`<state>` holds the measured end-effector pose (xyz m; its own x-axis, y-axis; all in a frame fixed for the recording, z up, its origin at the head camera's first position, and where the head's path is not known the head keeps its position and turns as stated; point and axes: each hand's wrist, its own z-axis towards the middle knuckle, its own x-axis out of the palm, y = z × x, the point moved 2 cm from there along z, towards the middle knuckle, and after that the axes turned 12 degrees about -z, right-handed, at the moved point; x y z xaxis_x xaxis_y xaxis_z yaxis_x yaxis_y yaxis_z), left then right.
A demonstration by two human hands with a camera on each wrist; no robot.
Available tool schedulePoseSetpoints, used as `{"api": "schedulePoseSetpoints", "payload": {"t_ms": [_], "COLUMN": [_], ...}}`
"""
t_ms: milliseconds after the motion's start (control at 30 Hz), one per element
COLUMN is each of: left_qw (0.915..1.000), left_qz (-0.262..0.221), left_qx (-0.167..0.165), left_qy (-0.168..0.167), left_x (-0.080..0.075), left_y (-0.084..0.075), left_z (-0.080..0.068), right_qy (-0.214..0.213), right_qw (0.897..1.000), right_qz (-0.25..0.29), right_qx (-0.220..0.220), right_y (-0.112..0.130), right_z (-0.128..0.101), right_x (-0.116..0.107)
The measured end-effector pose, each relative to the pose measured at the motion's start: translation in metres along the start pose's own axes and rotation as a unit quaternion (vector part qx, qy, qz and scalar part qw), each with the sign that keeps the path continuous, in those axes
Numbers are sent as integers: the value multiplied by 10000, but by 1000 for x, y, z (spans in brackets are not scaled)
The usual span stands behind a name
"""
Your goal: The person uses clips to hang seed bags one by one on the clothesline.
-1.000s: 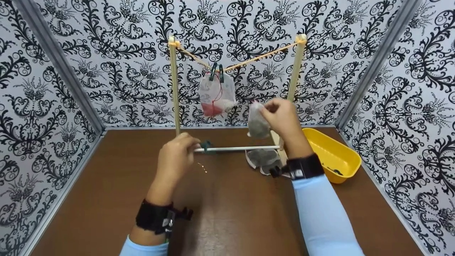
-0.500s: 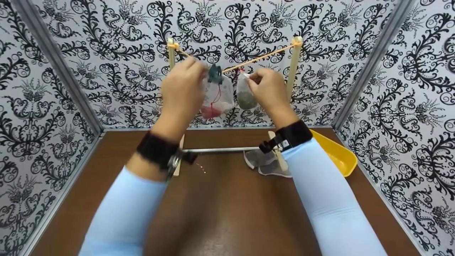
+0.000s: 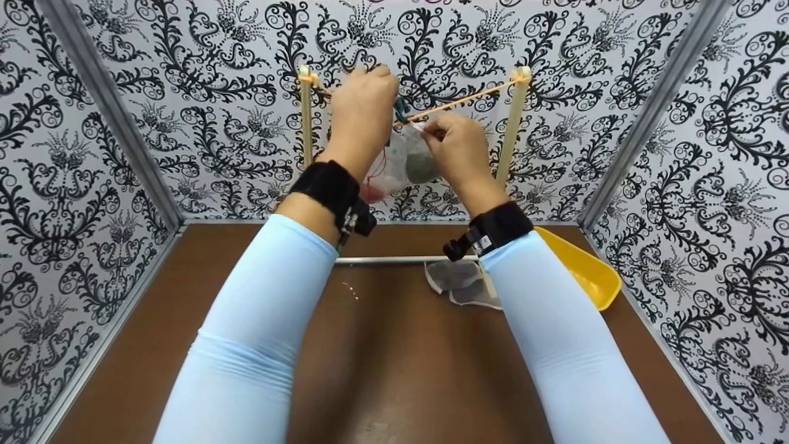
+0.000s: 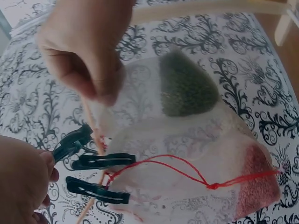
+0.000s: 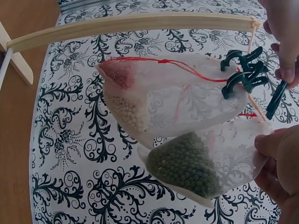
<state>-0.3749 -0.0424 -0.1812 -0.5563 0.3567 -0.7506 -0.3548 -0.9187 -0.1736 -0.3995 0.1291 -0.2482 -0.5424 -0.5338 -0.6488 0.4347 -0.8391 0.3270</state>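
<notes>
Raised since earlier, left fingers pinch a green clip near the cord (right fingers grip a mesh bag).

Pretty busy backdrop: white walls with black swirly floral print on the back and both sides, grey strips running up the corners. Below that it's just a plain brown table, with a soft sheen near the front.
</notes>
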Motion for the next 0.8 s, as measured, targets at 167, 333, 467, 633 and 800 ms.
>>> {"api": "schedulePoseSetpoints", "payload": {"t_ms": [167,333,467,633,800], "left_qw": [9994,9972,9956,9900,9856], "left_qz": [105,47,280,725,707], "left_qx": [306,746,886,855,889], "left_qy": [-117,-101,101,859,1253], "left_x": [10,14,14,13,13], "left_y": [0,-4,-5,-5,0], "left_z": [1,-1,-2,-1,-6], "right_qy": [-225,-402,-420,-237,-4], "right_qw": [9992,9975,9953,9934,9913], "right_qz": [341,571,871,1102,1229], "right_qx": [-14,-94,-69,209,474], "right_y": [0,0,-1,-6,-10], "right_z": [0,1,1,0,-3], "right_x": [2,3,6,9,14]}}
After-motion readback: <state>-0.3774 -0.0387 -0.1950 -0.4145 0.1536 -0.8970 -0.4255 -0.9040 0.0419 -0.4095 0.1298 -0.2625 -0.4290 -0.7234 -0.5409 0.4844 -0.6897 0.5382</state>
